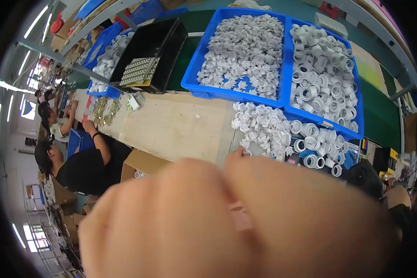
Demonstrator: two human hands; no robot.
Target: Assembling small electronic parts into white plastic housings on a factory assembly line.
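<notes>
Very close and blurred, my left hand (167,222) is curled with its knuckles up; anything inside it is hidden. My right hand (310,217) presses close against it from the right, its fingers mostly out of sight. A fingertip pokes out above the two hands, near the loose parts. Just beyond lie a heap of small white plastic pieces (264,125) and, to its right, a scatter of white plastic rings (324,143) on the worktable (176,123).
A blue bin of small white pieces (245,51) and a blue bin of white rings (322,74) stand behind the heaps. Farther left are a black crate (148,55) and a cardboard box (143,164). A co-worker in black (85,167) sits at the left.
</notes>
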